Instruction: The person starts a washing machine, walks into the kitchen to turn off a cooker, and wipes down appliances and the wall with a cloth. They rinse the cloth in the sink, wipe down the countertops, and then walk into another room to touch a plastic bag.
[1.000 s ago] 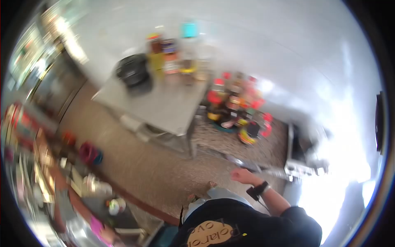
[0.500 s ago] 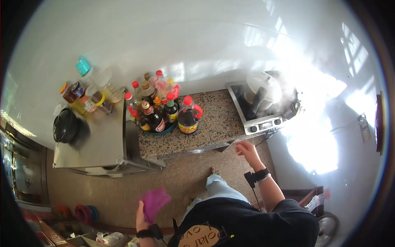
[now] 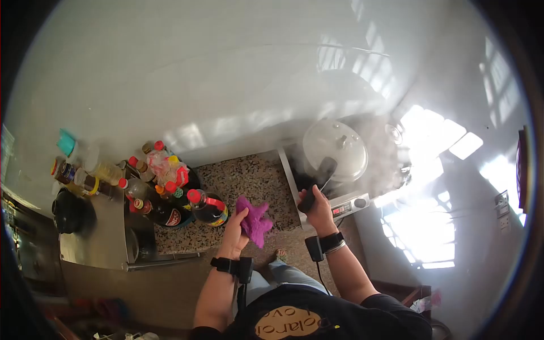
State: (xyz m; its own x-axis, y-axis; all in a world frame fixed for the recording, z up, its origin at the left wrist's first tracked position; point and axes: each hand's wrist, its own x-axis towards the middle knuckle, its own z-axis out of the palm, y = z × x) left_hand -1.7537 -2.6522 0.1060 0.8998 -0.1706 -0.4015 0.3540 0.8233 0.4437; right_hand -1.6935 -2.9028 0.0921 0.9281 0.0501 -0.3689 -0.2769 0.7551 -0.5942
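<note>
Sensibly, the right hand [image 3: 322, 214] has its grip closed round a black handle [image 3: 306, 202], fingers back from the steaming lidded pot [image 3: 324, 143] on the stove [image 3: 288, 173], while the left hand [image 3: 231, 234] clasps a bunched purple cloth [image 3: 256, 224] beside a red-capped bottle [image 3: 208, 212] at the bench's [image 3: 246, 181] edge.

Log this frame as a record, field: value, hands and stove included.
left_hand: left hand holds purple cloth
right_hand: right hand grips black handle; what it belongs to is unclear
stove: cooktop, red display lit
vessel: on cooktop, domed lid on
air: steam around vessel
counter: speckled counter, bottles at its left part
side_table: metal table, lidded black pot on it
</note>
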